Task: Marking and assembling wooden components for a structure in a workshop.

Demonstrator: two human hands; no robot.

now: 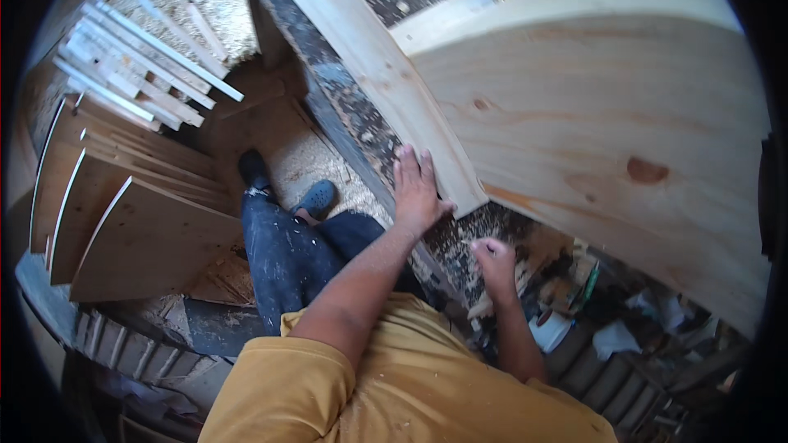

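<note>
My left hand lies on the near end of a long pale wooden board, its fingers stretched out along the board's left edge. The board rests on a dark workbench strewn with wood shavings. Just beyond the board's near end is my right hand, with its fingers closed. A small pale tip shows at those fingers, too small to name, and the rest is hidden in the hand. A large wooden panel with a curved edge and dark knots stands to the right of the board.
Several curved wooden panels lean together at the left. Beyond them lies a pile of thin wooden strips. Shavings cover the floor by my feet. Paper scraps, a white container and a green tool clutter the lower right.
</note>
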